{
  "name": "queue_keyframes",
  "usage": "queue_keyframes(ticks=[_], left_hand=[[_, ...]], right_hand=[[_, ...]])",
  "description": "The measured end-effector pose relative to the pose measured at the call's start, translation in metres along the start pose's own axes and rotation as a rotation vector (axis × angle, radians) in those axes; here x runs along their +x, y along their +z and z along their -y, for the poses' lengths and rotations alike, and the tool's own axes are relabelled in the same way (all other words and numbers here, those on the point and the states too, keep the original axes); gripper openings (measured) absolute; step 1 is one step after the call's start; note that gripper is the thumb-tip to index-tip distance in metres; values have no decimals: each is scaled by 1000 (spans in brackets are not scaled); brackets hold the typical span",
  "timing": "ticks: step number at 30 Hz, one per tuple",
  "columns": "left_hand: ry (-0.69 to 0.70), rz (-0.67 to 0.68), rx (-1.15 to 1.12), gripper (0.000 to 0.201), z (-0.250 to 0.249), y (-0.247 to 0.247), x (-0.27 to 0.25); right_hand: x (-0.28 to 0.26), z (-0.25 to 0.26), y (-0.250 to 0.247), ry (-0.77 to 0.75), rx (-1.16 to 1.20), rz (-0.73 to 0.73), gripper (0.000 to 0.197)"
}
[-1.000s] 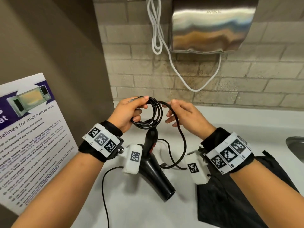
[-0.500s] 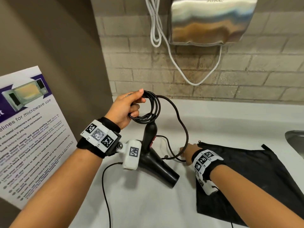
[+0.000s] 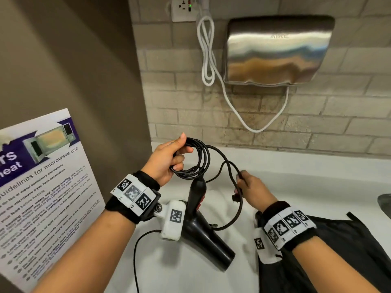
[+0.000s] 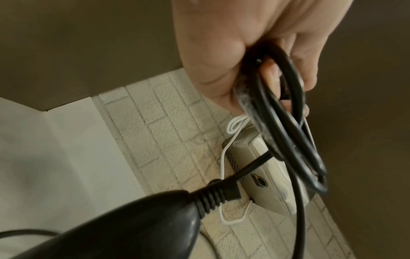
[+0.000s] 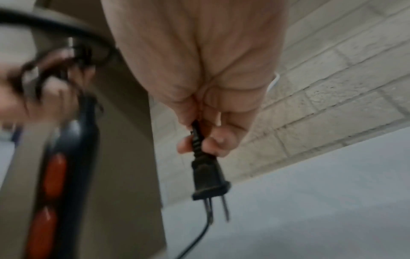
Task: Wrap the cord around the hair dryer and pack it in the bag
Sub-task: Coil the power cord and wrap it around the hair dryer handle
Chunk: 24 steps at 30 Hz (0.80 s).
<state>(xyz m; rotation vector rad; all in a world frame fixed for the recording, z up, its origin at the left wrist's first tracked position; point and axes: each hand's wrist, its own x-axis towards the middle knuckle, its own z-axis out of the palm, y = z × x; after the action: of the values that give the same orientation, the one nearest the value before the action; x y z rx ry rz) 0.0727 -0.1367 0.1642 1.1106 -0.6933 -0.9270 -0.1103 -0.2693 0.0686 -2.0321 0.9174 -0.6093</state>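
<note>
A black hair dryer hangs nozzle-down over the white counter, its handle up under the coil. My left hand grips several loops of the black cord, also seen close in the left wrist view as the cord. My right hand pinches the cord just behind the two-pin plug, which points down; the fingers curl round the strain relief. Red switches show on the dryer handle. A black bag lies flat on the counter under my right forearm.
A steel hand dryer with a white cable hangs on the brick wall, below a socket. A microwave poster leans at the left. A sink edge shows at the far right.
My right hand went down to the counter beside the bag, took the plug end of the cord, and has risen with it toward the coil. The left hand kept its coil.
</note>
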Motion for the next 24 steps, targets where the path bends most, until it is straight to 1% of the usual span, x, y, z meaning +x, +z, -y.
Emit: queue_keyframes(ticks=[2,4,6,10,12,13,15,16,17,18,21,24], left_hand=[[-9,2,-21,30,1,1,1],[-19,7,-46,30,2,3,2],[-28,15,-76,30,2,5,3],[-40,19,-146,32,0,7,2],[-42,28,-159,32,0,7,1],[-45,34,-160,33,0,6,0],[-49,49,-152,33,0,5,-1],[-50,58,-142,33,0,4,-2],[-48,63,-132,32,0,4,-2],[-45,65,-124,32,0,5,-2],[-32,55,-116,31,1,7,-2],[-33,45,-127,30,4,11,-3]], right_hand=[[-8,22,-8,-117,175,-9,26],[-16,39,-12,-238,300,20,18],[-24,52,-16,-344,395,89,8],[-39,71,-24,-470,519,227,6],[-44,76,-29,-481,631,255,2],[-45,78,-33,-479,692,259,9],[-45,82,-41,-473,787,270,31],[-45,84,-44,-453,828,272,41],[-44,84,-47,-427,877,271,47],[-43,83,-47,-395,933,269,49],[-43,83,-40,-356,1082,268,39],[-42,84,-23,-422,1120,260,28]])
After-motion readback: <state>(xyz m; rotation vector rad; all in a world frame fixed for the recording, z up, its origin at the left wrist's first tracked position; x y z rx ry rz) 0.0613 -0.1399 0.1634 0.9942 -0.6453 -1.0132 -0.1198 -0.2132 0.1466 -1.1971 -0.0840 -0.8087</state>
